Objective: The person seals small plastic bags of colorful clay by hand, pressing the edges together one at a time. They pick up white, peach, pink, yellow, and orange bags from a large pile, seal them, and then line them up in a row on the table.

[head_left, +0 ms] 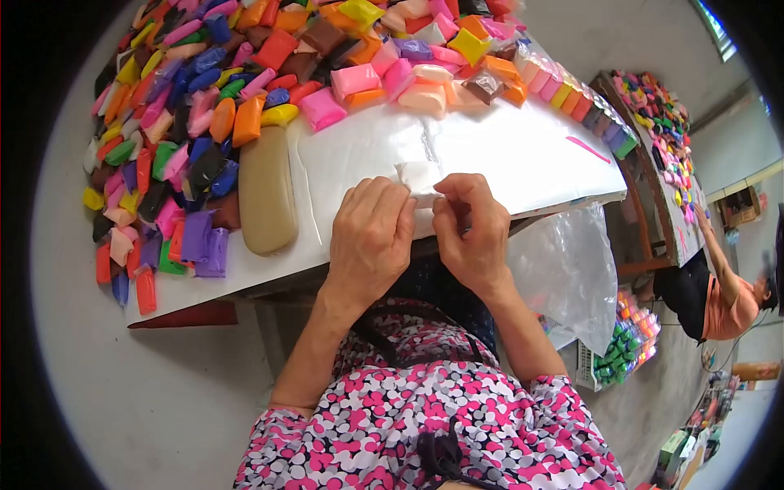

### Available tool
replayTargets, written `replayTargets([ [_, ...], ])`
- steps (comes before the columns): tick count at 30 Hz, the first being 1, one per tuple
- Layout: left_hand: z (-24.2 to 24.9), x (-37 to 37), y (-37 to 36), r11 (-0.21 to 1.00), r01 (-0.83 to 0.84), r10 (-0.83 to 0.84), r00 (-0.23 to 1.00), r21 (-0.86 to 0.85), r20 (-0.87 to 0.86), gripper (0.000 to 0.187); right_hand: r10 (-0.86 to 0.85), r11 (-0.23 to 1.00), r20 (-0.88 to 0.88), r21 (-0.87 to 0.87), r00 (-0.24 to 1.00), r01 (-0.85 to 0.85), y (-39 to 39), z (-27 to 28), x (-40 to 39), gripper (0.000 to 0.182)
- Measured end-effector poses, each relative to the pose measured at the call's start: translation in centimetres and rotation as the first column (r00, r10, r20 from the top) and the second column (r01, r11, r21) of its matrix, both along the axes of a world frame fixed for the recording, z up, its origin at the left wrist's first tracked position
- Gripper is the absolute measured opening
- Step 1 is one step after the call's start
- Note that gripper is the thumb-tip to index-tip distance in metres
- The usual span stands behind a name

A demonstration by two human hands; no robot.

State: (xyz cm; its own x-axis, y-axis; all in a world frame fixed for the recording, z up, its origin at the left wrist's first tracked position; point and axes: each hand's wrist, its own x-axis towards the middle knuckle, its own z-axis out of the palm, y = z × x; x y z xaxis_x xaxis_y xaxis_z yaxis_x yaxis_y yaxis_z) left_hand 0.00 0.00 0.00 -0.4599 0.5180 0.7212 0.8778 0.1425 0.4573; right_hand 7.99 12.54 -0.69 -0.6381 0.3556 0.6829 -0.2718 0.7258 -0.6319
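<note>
A small white packet [418,175] is held between my two hands at the front edge of the white-covered table [359,155]. My left hand [371,233] is closed on the packet's left side, with its thumb and fingers partly hiding it. On the other side, my right hand [471,229] pinches the packet's right edge between thumb and index finger, the remaining fingers curled in. Left of my left hand lies a long, rounded beige block [268,192], flat on the table.
A big pile of small colourful wrapped packets [245,82] covers the back and left. A clear bag of coloured blocks [576,98] lies at the back right. Below the table's right side hang a clear plastic bag [572,269] and a basket of packets [621,347]. A co-worker [727,302] is at another table [665,171].
</note>
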Motion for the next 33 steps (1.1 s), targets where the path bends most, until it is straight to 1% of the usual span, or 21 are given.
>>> replayTargets([
  [2, -0.1, 0.2, 0.1, 0.999, -0.017, 0.018, 0.999, 0.029, -0.028, 0.01, 0.008, 0.998, -0.003, -0.058, 1.0, -0.009, -0.2, 0.1, 0.3, 0.022],
  [5, -0.6, 0.2, 0.4, 0.998, -0.057, 0.061, 0.994, 0.038, -0.096, 0.011, -0.033, 0.994, -0.059, 0.104, 0.998, 0.039, 0.0, -0.2, 0.4, 0.024],
  [8, -0.8, 0.3, 0.6, 0.997, -0.076, 0.078, 0.988, 0.02, -0.134, 0.013, -0.066, 0.981, -0.102, 0.177, 0.993, 0.084, 0.1, -0.8, 0.2, 0.023],
  [11, -0.6, 0.0, 0.2, 0.999, 0.006, -0.006, 1.0, 0.033, -0.028, 0.014, -0.107, 0.987, 0.036, 0.128, 0.994, 0.102, 0.1, -0.2, 0.7, 0.021],
  [14, -0.7, -0.1, 0.1, 1.0, 0.021, -0.021, 1.0, 0.021, -0.021, 0.014, -0.183, 0.959, 0.03, 0.225, 0.983, 0.172, 0.3, -0.4, 0.8, 0.018],
  [17, -0.3, 0.0, 0.0, 1.0, 0.025, -0.026, 0.998, -0.014, -0.051, 0.011, -0.198, 0.937, 0.033, 0.301, 0.98, 0.179, 0.6, -1.1, 0.7, 0.014],
  [20, -0.3, -0.2, 0.0, 0.998, 0.056, -0.056, 0.997, -0.008, -0.051, 0.011, -0.192, 0.897, -0.035, 0.4, 0.981, 0.189, 0.7, -0.7, 0.7, 0.013],
  [23, -0.7, -0.1, 0.1, 0.999, 0.015, -0.019, 0.993, -0.031, -0.119, 0.012, -0.162, 0.836, -0.068, 0.52, 0.985, 0.173, 1.3, -0.8, 1.0, 0.017],
  [25, -1.0, 0.0, 0.1, 0.999, -0.007, 0.0, 0.984, -0.039, -0.176, 0.014, -0.149, 0.812, -0.099, 0.555, 0.984, 0.179, 1.6, -1.1, 1.0, 0.019],
  [29, -1.7, 0.3, 0.1, 0.998, -0.048, 0.039, 0.963, -0.029, -0.265, 0.016, -0.153, 0.777, -0.131, 0.596, 0.979, 0.201, 1.8, -2.0, 1.3, 0.019],
  [32, -2.3, 0.6, -0.3, 0.996, -0.079, 0.062, 0.95, -0.042, -0.306, 0.015, -0.157, 0.757, -0.135, 0.62, 0.978, 0.207, 1.8, -2.2, 1.7, 0.019],
  [33, -2.5, 0.6, -0.3, 0.998, -0.052, 0.04, 0.948, -0.031, -0.316, 0.015, -0.147, 0.762, -0.147, 0.613, 0.978, 0.207, 1.9, -2.3, 1.8, 0.018],
])
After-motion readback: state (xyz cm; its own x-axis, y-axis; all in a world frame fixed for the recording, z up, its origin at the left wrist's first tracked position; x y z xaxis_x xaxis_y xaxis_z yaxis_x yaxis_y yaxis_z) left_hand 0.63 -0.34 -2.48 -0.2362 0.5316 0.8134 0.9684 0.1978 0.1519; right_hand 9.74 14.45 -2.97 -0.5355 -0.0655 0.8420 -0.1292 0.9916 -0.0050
